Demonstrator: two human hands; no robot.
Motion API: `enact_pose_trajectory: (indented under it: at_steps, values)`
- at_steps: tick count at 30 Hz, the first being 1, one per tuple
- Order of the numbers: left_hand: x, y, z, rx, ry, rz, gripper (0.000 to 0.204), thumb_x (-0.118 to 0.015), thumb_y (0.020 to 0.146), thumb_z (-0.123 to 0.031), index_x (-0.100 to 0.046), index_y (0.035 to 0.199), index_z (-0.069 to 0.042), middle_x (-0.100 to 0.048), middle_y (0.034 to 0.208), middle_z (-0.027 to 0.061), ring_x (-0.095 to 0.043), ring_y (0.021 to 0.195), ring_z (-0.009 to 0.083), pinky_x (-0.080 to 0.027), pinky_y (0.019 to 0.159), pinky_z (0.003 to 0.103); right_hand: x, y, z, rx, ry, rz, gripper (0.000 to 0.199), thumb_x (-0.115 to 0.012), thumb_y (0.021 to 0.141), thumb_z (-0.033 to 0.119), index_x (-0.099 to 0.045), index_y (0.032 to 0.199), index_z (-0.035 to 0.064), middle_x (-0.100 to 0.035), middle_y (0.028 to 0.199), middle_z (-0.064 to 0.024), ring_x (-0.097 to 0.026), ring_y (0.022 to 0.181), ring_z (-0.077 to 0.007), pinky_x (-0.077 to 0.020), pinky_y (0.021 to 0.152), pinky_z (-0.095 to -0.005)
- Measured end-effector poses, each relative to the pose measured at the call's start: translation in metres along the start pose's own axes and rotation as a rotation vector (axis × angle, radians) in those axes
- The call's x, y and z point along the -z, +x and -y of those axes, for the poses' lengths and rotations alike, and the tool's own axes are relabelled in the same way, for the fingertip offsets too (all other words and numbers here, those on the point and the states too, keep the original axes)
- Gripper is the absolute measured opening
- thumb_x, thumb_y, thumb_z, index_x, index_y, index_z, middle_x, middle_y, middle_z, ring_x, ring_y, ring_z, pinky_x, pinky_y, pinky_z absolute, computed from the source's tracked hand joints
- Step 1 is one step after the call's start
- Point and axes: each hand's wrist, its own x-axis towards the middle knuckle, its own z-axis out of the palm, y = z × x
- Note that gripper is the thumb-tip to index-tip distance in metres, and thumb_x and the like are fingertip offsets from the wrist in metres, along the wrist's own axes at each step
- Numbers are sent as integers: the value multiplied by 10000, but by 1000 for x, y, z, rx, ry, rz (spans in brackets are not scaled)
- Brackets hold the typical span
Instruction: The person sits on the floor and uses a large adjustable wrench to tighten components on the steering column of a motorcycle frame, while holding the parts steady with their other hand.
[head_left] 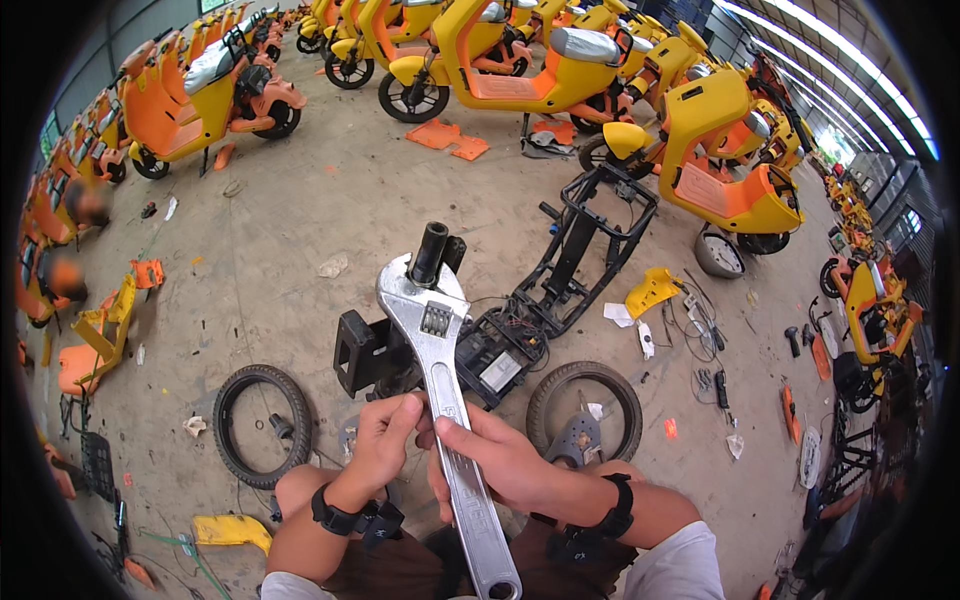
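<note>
- Concrete floor point(290, 225) of a long hall, scattered with loose parts and scraps, carries everything described below.
- Nearest, an adjustable wrench point(448, 388) lies over the person's lap, head pointing away. The right hand point(500, 460) is clamped around its handle, thumb across the upper face, presumably to steady so long a tool.
- Left hand point(375, 440): fingers drawn together against or just beside the handle; what they pinch, if anything, is hidden.
- Dark tube point(431, 253): stands within the wrench's mouth, apparently seated there; how tightly cannot be told.
- Left tyre point(224, 420) and right tyre point(590, 369): both laid flat, probably so that neither rolls. The former encircles a dark cylindrical part point(281, 427); a grey clog point(577, 440) overlaps the latter's opening.
- Black frame point(573, 245): lies beyond the wrench, its open bay containing wiring and a pale-labelled block point(497, 372).
- Grey drum-like hub point(720, 255): rests near the frame, its interior indistinct.
- Farthest, yellow scooters point(510, 95) stand in close rows, likely to save room.
</note>
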Motion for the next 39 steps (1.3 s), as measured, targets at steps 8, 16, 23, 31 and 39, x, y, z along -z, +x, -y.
enact_pose_trajectory:
  at_steps: [8,16,23,31,39]
  values:
    - [6,0,5,64,74,-14,470,-477,1006,-366,-679,1011,58,-649,806,53,-584,717,103,-473,647,251,9,17,-26,46,-35,38,290,-388,1042,281,-338,1227,64,-598,778,-129,-642,623,-238,-568,585,-369]
    - [-2,1,-7,86,115,-11,369,-535,986,-269,-669,1093,57,-692,953,95,-619,822,114,-510,730,270,8,19,-28,122,-186,-48,375,-610,940,171,-380,1208,45,-603,745,-78,-631,585,-166,-559,526,-316]
    - [-12,7,11,-272,317,3,199,-658,900,-136,-672,910,63,-616,747,69,-538,625,105,-433,554,271,24,4,-28,60,-357,-169,387,-705,862,106,-452,1138,8,-592,748,-54,-619,564,-129,-545,479,-291]
    - [-19,7,13,-40,219,24,338,-545,981,-236,-638,1107,64,-684,1052,142,-654,935,198,-517,818,310,32,-20,-55,211,-496,-332,257,-681,850,52,-477,997,0,-600,691,-43,-603,557,-104,-504,504,-267]
    - [-48,15,3,81,-231,-141,336,-655,932,-254,-665,975,79,-694,816,94,-694,741,150,-552,609,257,49,-14,-68,216,-818,-492,260,-701,844,159,-559,984,-8,-658,694,-64,-653,602,-135,-517,574,-289]
